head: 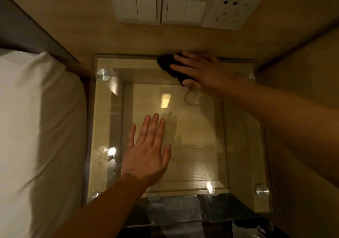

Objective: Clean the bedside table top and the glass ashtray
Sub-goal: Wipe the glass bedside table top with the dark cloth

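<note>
The bedside table has a square glass top (238, 146) on round metal studs over a pale wooden frame. My right hand (203, 72) presses a black cloth (168, 66) flat onto the glass at the far edge, close to the wall. My left hand (148, 151) lies flat, fingers spread, on the near left part of the glass and holds nothing. A faint round ring mark (191, 99) shows on the glass just below my right hand. At the bottom right corner a glassy object (251, 228), maybe the ashtray, is partly cut off by the frame.
A white pillow and bedding (36, 127) lie against the table's left side. On the wall behind are two switch plates (135, 2) and a socket (233, 8). A wooden wall panel (302, 72) closes in the right side. Dark floor (165, 217) shows at the front.
</note>
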The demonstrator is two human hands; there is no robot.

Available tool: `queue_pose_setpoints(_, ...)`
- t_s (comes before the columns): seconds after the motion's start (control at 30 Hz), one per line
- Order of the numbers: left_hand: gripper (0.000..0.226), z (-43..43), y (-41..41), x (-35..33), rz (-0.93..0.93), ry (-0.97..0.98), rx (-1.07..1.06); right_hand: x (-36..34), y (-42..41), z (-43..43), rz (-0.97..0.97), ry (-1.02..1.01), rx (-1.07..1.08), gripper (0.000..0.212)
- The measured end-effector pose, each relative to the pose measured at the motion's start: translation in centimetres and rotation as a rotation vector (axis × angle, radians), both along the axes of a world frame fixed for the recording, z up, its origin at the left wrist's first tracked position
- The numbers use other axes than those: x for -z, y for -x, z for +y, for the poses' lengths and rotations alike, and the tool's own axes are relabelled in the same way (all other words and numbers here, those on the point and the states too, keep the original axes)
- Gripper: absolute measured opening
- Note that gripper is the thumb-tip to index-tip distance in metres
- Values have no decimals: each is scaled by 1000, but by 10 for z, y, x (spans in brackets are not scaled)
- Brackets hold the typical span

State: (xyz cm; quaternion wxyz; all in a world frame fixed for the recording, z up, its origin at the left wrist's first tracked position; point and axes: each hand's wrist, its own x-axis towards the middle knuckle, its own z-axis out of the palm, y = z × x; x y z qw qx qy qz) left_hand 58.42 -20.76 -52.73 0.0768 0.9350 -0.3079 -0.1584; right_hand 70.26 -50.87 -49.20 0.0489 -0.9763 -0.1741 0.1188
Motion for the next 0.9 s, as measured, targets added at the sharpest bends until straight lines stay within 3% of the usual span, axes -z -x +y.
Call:
queue_pose_setpoints(0.23,73,-1,0,-1,3,-25,-2,11,-13,-1,-7,-54,-104,58)
queue_pose_setpoints(0.9,73,-4,1,-7,-4,-68,-29,21,73,14,-24,-141,22,54)
